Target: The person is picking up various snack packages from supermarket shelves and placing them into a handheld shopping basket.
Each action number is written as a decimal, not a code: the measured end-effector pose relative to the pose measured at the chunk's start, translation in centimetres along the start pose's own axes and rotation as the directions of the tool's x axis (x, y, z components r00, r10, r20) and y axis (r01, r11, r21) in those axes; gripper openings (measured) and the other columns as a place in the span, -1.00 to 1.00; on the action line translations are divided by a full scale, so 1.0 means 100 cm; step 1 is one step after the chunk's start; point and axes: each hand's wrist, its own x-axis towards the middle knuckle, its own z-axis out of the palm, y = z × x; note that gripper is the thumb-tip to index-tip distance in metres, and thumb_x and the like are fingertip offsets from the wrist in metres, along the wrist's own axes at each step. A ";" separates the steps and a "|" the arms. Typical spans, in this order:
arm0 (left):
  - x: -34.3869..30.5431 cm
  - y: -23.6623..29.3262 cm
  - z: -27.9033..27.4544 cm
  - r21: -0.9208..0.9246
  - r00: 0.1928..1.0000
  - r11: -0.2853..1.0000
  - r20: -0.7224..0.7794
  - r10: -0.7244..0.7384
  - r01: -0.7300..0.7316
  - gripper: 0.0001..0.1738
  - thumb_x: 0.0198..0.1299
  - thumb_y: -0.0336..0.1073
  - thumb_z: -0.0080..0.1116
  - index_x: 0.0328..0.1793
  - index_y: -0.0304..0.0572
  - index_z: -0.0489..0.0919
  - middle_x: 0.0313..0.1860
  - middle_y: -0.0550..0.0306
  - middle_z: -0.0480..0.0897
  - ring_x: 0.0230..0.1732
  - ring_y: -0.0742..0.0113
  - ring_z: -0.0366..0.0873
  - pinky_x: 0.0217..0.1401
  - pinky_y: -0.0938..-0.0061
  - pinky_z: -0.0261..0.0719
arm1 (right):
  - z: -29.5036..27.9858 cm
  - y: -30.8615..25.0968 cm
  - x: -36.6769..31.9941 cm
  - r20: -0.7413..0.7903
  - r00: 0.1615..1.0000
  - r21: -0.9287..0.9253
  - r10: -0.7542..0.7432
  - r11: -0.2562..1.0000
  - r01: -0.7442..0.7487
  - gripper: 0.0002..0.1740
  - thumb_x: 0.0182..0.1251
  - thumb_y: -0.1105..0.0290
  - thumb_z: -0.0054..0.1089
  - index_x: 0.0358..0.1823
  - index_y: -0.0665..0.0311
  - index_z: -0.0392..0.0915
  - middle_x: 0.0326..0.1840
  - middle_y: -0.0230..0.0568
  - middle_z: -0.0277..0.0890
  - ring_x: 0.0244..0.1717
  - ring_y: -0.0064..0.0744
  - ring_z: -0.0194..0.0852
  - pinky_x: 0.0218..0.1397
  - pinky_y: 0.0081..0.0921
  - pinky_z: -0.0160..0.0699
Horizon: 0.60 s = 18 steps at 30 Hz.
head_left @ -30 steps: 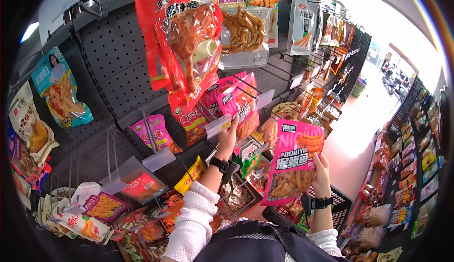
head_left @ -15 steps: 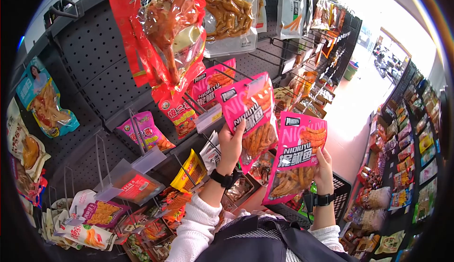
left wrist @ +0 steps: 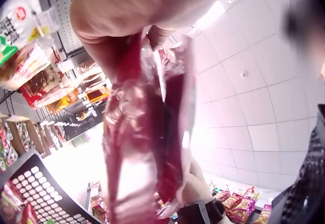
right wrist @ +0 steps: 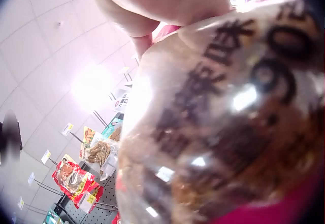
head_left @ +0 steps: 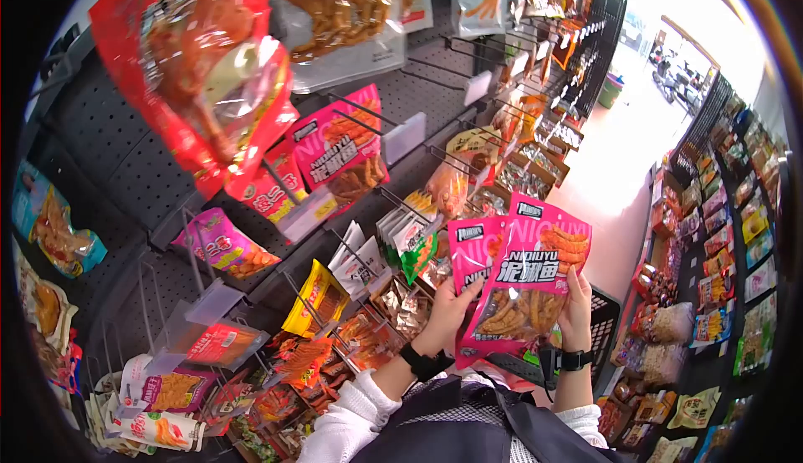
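Observation:
Two pink snack bags overlap in front of the person in the head view. The left hand (head_left: 451, 319) pinches the left edge of the rear bag (head_left: 475, 250). The front bag (head_left: 535, 279) is gripped at its right edge by the right hand (head_left: 574, 312), and it covers much of the rear one. In the left wrist view the left fingers (left wrist: 147, 6) hold the blurred pink packaging (left wrist: 132, 153) from above. The right wrist view shows the right hand (right wrist: 167, 3) on the clear, printed side of a bag (right wrist: 228, 112).
Another pink bag (head_left: 339, 149) hangs on a rack hook at left, beside a large red package (head_left: 201, 70). A black basket (head_left: 604, 321) stands below the right hand. Packed shelves (head_left: 719, 271) line the right side, with a pink floor (head_left: 606, 187) between.
The left hand has taken a pink bag away from the rack and moved it right and down, behind the bag in the right hand. The view has shifted, moving the hanging packages left.

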 end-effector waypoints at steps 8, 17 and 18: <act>-0.006 -0.094 0.022 -0.023 0.939 0.941 0.066 -0.336 0.338 -0.72 0.31 -0.28 -0.01 0.05 -0.28 0.49 -0.10 0.19 0.61 -0.11 0.49 0.53 -0.02 0.56 0.48 | -0.074 0.015 -0.060 -0.232 0.926 -0.030 0.297 0.950 -0.312 -0.55 0.22 0.54 0.12 0.15 0.33 0.31 0.08 -0.22 0.46 0.05 -0.45 0.45 0.10 -0.48 0.44; -0.013 -0.175 0.067 -0.120 0.595 0.582 0.167 -0.786 0.804 -0.56 0.37 -0.06 -0.13 0.09 -0.29 0.47 -0.05 0.13 0.59 -0.06 0.44 0.53 0.05 0.52 0.48 | -0.170 0.028 -0.129 -0.440 0.783 0.052 0.438 0.884 -0.465 -0.25 0.12 0.57 0.20 0.33 0.21 0.05 0.28 -0.23 0.23 0.26 -0.36 0.23 0.30 -0.36 0.27; -0.010 -0.189 0.071 -0.141 0.560 0.542 0.203 -0.803 0.829 -0.50 0.35 0.00 -0.13 0.16 -0.29 0.41 0.01 0.11 0.56 0.00 0.42 0.51 0.10 0.49 0.45 | -0.186 0.031 -0.126 -0.486 0.765 0.010 0.423 0.878 -0.479 -0.28 0.13 0.54 0.22 0.31 0.22 0.07 0.24 -0.21 0.27 0.21 -0.35 0.30 0.26 -0.37 0.32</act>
